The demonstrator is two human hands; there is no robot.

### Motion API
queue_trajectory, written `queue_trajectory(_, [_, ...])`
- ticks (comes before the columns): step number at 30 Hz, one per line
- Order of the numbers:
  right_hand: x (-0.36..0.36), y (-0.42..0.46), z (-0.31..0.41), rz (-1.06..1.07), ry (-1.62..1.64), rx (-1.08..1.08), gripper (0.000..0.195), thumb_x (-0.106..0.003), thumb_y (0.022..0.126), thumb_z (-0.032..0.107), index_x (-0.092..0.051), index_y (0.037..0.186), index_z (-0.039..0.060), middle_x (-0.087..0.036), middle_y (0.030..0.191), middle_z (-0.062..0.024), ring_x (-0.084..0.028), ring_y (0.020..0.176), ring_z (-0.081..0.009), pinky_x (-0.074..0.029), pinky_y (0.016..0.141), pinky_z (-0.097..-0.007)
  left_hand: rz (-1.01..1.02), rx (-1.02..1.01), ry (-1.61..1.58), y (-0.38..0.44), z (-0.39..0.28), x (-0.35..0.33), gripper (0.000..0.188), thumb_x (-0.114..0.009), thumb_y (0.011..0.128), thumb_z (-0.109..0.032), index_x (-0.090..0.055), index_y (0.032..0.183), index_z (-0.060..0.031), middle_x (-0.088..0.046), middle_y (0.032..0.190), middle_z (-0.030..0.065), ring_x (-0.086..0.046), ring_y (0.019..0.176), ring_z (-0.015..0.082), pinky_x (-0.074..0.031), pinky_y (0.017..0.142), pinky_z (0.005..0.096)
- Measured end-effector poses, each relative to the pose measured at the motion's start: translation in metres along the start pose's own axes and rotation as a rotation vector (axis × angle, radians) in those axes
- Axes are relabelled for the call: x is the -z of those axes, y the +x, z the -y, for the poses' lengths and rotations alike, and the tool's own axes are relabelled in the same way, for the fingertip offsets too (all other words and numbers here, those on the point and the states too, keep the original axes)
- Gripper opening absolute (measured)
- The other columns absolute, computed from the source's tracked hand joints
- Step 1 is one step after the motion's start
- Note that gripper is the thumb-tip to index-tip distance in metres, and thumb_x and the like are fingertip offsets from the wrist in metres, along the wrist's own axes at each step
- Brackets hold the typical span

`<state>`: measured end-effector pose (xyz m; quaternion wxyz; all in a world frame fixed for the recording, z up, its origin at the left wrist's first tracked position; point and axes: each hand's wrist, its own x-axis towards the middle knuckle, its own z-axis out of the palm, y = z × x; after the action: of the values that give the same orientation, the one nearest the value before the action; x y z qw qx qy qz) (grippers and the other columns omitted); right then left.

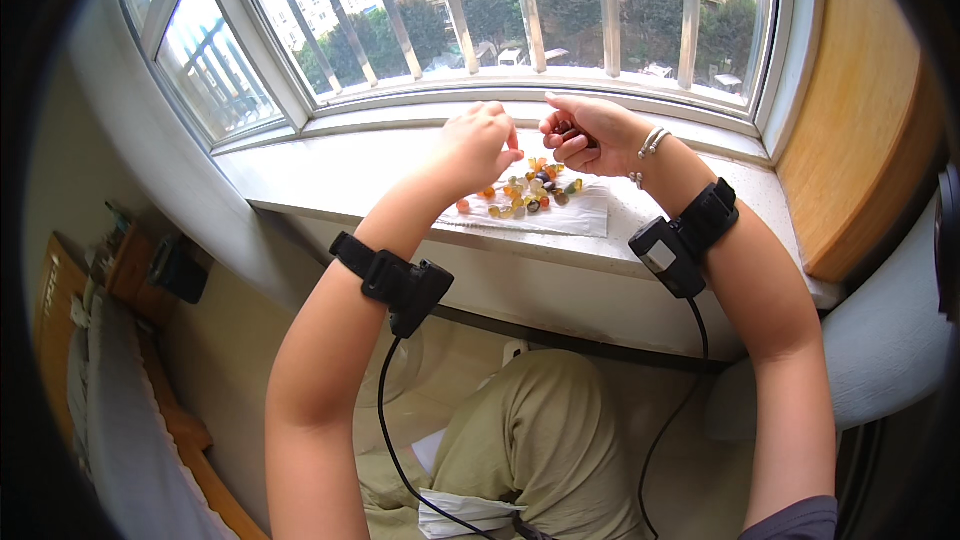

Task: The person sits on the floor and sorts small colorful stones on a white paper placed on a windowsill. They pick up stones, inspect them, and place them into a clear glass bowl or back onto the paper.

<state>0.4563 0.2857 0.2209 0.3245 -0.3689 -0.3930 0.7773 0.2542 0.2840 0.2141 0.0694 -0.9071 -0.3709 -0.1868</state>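
Observation:
A loose pile of small polished stones in amber, orange, green and dark tones lies on a white paper tissue on the windowsill. Just left of and above the pile is my left hand, back upward, with fingers bent down and thumb near the fingertips; whether it pinches a stone cannot be told. My right hand is turned palm inward above the pile's right side, its fingers curled around several dark reddish-brown stones. The two hands are apart. Each forearm wears a black strapped device with a cable.
The pale windowsill runs below a barred window. A curved wooden panel borders its right end. Below are my bent knee in olive trousers and a white tissue. A bed stands at the left, a grey-blue padded seat at the right.

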Motion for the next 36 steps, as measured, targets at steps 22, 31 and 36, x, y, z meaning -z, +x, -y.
queue_trajectory(22, [-0.002, -0.015, 0.011, -0.008, 0.068, 0.031, 0.048, -0.022, 0.101, 0.038, -0.050, 0.087, 0.0016, -0.046, 0.068, -0.0027, -0.030, 0.046, -0.0045, -0.025, 0.034, -0.0141, -0.053, -0.092, -0.316, -0.035, -0.047, 0.006, 0.015, -0.071, 0.074, -0.015, -0.062, 0.080, -0.0051, -0.054, 0.093, 0.0090, -0.051, 0.096, 0.0283, -0.041, 0.088, 0.0376])
queue_trajectory(31, [-0.006, -0.018, 0.010, 0.036, -0.139, -0.039, 0.070, -0.012, 0.098, 0.052, -0.053, 0.100, -0.0037, -0.050, 0.073, -0.0064, -0.029, 0.048, -0.0059, -0.027, 0.035, -0.0134, -0.260, 0.025, -0.515, -0.022, -0.034, 0.011, 0.015, -0.069, 0.078, -0.015, -0.063, 0.081, -0.0025, -0.056, 0.096, 0.0123, -0.053, 0.096, 0.0275, -0.044, 0.083, 0.0369])
queue_trajectory(36, [-0.005, -0.016, 0.007, 0.183, -0.113, -0.004, 0.046, -0.035, 0.099, 0.042, -0.052, 0.085, 0.0020, -0.051, 0.071, -0.0045, -0.032, 0.048, -0.0034, -0.028, 0.035, -0.0121, -0.360, 0.031, -0.441, -0.002, -0.033, 0.020, 0.018, -0.067, 0.082, -0.017, -0.063, 0.089, -0.0012, -0.057, 0.098, 0.0116, -0.054, 0.096, 0.0244, -0.045, 0.079, 0.0337])
